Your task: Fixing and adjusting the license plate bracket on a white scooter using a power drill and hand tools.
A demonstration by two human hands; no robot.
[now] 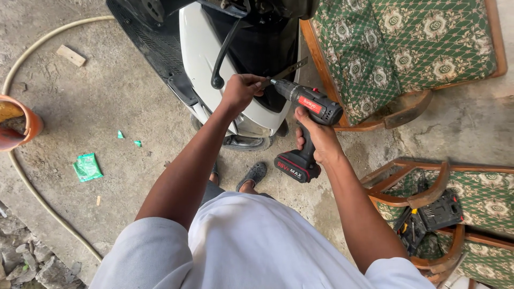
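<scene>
Drill (305, 115) in the right hand (317, 140), fingers wrapped round its grip — red-and-black, cordless, its battery foot hanging just below the hand. Its bit points left and meets a flat metal strip (287, 70), which slants up and to the right from the left hand (242, 91). That hand is closed round the strip's lower end, right at the bit's tip, over the scooter (201, 48) and its white panel.

By the look of it the work is mid-way: bit is set against the strip, yet whether a hole is through cannot be told — the contact spot is too small to read. No fastener shows.

Right of the scooter stand wooden chairs with green patterned cushions (407, 48); on the lower one lies an open drill case (428, 219). Left of the scooter, on the concrete floor (107, 107), lie a hose (32, 48) and a green wrapper (87, 166).
</scene>
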